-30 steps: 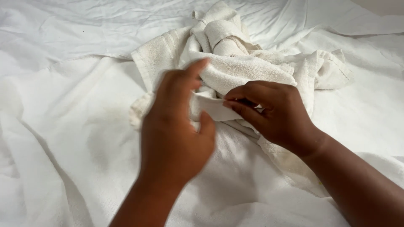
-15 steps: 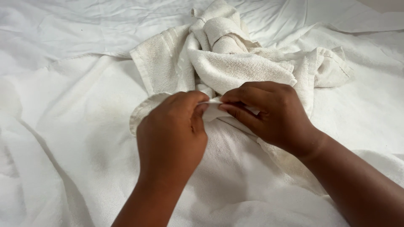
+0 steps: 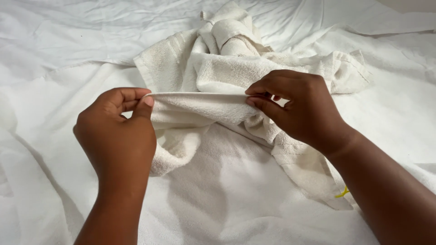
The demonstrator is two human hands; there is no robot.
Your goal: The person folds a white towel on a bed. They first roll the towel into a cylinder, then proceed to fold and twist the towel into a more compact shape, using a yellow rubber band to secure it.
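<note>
A cream towel [image 3: 236, 77] lies crumpled in a heap on a white sheet [image 3: 68, 50], a little above the middle of the view. One hemmed edge of it is pulled out straight and level between the two hands, raised slightly off the sheet. Below that taut edge the cloth sags in soft folds, and one rounded fold rests on the sheet just beside the left wrist. Behind the edge the rest of the towel is bunched up, with a rolled, twisted part standing at the top of the heap and a loose corner spread off to the right.

The left hand [image 3: 119, 131] is closed on the left end of the edge, pinching it between thumb and curled forefinger. The right hand [image 3: 297, 106] is closed on the right end, thumb and fingertips pinching the hem, the other fingers bent over the cloth. The hands are well apart, with the stretched hem spanning between them.

A short yellow thread [image 3: 342, 193] shows at the towel's lower right edge, just beside the right forearm. The sheet is wrinkled all around, covering the whole surface in view.
</note>
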